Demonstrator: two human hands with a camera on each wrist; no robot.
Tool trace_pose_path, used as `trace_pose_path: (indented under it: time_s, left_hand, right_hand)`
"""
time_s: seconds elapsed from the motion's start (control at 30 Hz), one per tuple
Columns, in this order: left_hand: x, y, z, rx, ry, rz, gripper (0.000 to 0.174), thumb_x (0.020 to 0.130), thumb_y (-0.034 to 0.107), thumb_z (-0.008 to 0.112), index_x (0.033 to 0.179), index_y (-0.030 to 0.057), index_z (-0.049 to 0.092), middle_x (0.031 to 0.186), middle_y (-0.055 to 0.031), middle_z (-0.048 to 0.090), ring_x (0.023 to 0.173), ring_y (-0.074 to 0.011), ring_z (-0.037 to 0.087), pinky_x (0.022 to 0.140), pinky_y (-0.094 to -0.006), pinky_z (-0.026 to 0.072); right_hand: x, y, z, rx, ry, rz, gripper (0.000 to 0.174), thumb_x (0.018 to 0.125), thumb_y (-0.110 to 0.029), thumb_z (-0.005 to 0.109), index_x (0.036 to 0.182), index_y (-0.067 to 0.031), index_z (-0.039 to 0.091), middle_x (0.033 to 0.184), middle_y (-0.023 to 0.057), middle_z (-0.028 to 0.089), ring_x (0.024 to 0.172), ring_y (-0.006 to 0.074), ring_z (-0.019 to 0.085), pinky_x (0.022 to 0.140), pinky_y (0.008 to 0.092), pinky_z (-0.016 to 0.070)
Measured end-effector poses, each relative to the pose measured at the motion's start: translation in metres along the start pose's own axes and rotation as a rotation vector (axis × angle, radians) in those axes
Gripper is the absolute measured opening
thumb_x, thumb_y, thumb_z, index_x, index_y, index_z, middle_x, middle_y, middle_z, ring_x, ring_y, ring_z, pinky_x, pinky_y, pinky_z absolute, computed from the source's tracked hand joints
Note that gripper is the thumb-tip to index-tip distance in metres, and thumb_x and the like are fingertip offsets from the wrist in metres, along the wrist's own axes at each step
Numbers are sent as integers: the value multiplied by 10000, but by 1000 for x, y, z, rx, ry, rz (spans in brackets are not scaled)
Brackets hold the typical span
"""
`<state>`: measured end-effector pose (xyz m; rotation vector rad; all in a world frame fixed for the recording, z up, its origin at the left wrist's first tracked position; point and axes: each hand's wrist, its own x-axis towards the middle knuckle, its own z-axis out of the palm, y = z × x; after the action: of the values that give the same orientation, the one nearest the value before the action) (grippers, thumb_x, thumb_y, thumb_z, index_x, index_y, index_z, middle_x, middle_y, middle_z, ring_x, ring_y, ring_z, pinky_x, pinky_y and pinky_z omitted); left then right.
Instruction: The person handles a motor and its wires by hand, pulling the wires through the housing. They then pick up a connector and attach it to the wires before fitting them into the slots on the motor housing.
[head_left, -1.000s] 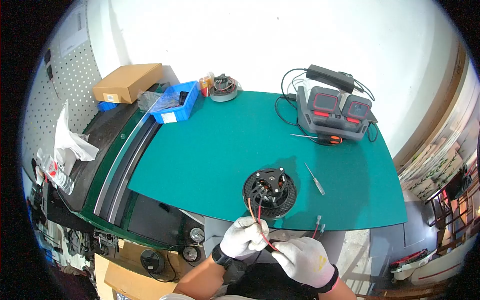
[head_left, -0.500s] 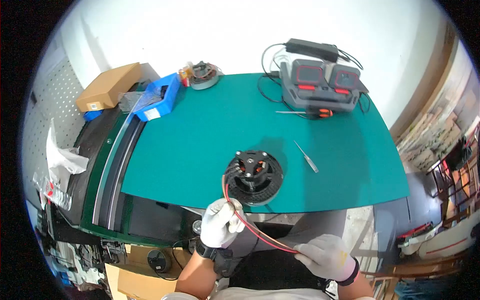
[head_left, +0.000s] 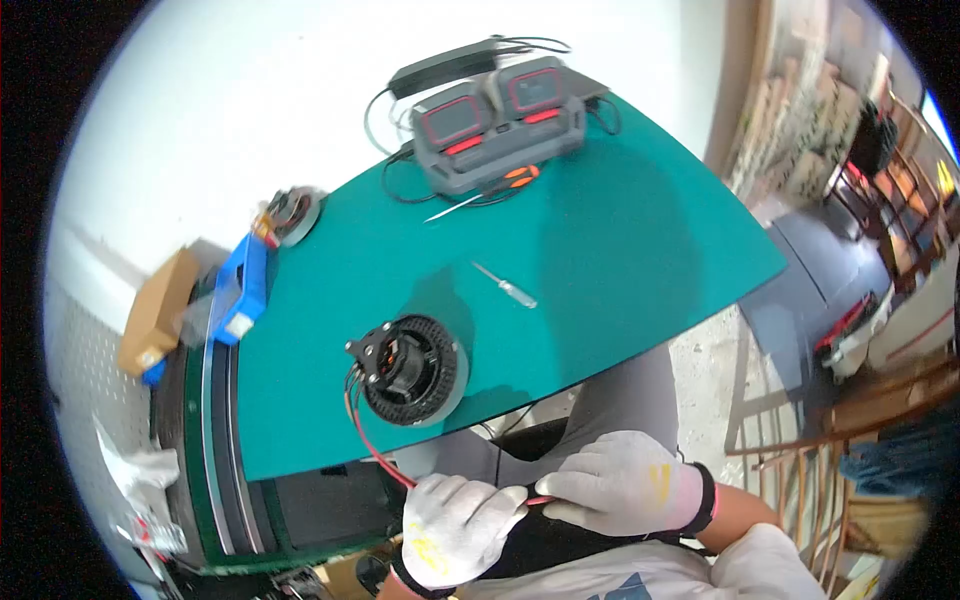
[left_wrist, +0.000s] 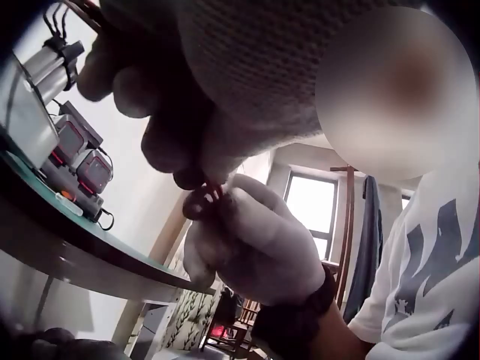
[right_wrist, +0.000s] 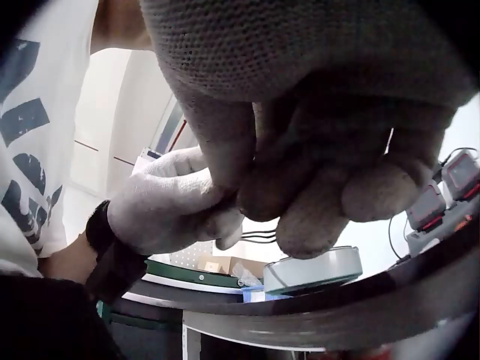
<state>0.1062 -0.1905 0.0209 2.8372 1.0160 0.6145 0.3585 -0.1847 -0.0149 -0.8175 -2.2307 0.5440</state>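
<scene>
Left hand (head_left: 455,535), white-gloved: fingers curled round the red wire (head_left: 375,450), below the near edge of the worktop (head_left: 620,250). Right hand (head_left: 620,485), white-gloved: pinches the same wire, fingertips touching the left hand. The wire runs up to the round black motor (head_left: 412,370) at the worktop's near edge. Beyond: small screwdriver (head_left: 505,285); orange-handled screwdriver (head_left: 500,182); grey charger (head_left: 495,125), far edge.

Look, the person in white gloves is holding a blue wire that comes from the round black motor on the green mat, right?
Not quite: the wire is red, not blue. The head view shows it. The rest is right: the left hand and right hand, in white gloves, both pinch it, and it comes from the round black motor on the green mat.
</scene>
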Motion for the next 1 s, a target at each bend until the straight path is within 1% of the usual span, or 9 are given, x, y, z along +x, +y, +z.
trace_pose_path:
  time_s: [0.17, 0.37, 0.5, 0.6, 0.67, 0.7, 0.8, 0.87, 1.0]
  left_hand:
    - [8, -1, 6, -26, 84, -43, 186, 886, 283, 782, 893, 108, 719, 743, -37, 638, 634, -269, 639, 574, -417, 457]
    - [19, 5, 6, -7, -22, -75, 192, 871, 269, 795, 932, 108, 708, 752, -50, 639, 646, -286, 649, 585, -430, 479]
    - [19, 10, 19, -24, -85, -50, 214, 816, 218, 833, 941, 116, 691, 759, -58, 630, 634, -298, 637, 574, -438, 474]
    - [15, 7, 19, -92, -92, -103, 203, 842, 222, 817, 942, 108, 682, 744, -78, 620, 618, -322, 632, 554, -448, 466]
    - [14, 4, 20, -149, -72, -124, 190, 862, 218, 804, 938, 100, 676, 736, -89, 616, 614, -337, 632, 547, -451, 465]
    - [14, 2, 20, -204, -49, -144, 180, 882, 214, 791, 933, 91, 670, 728, -101, 612, 610, -353, 631, 541, -454, 464]
    - [15, -2, 19, -277, -47, -183, 154, 911, 196, 762, 933, 77, 667, 717, -113, 607, 617, -372, 637, 546, -454, 469]
    - [14, -3, 19, -289, -55, -181, 142, 910, 184, 759, 934, 76, 670, 722, -114, 613, 625, -373, 644, 551, -448, 475]
    - [13, -5, 21, -352, -64, -169, 126, 903, 163, 764, 940, 79, 678, 733, -117, 631, 636, -373, 657, 561, -442, 487]
  right_hand:
    - [-16, 16, -13, 351, 25, 305, 235, 939, -232, 775, 1116, -91, 712, 962, 130, 718, 847, 334, 726, 744, 426, 596]
    - [-19, 20, -4, 329, 106, 249, 172, 958, -226, 765, 1049, -85, 730, 921, 118, 711, 849, 322, 725, 749, 425, 587]
    - [-17, 21, 4, 296, 15, 120, 191, 955, -229, 774, 1078, -88, 734, 893, 110, 709, 834, 318, 726, 713, 415, 578]
    - [-18, 22, 5, 443, 49, 173, 196, 970, -218, 755, 1109, -82, 731, 900, 108, 720, 829, 300, 737, 708, 393, 579]
    - [-17, 18, 0, 628, -30, 353, 212, 983, -196, 728, 1154, -70, 725, 942, 116, 740, 843, 274, 751, 731, 377, 583]
    - [-17, 18, 0, 627, -33, 350, 212, 983, -196, 728, 1154, -70, 725, 942, 116, 740, 843, 274, 751, 731, 377, 583]
    - [-19, 19, 5, 656, 53, 360, 236, 988, -170, 708, 1189, -47, 717, 974, 130, 752, 866, 263, 756, 773, 376, 587]
    - [-18, 19, 8, 822, 100, 436, 263, 995, -168, 701, 1216, -27, 705, 997, 147, 754, 883, 275, 758, 801, 381, 587]
    - [-16, 26, 12, 725, 137, 303, 281, 1003, -156, 686, 1244, -12, 687, 1012, 152, 749, 899, 280, 756, 812, 375, 583]
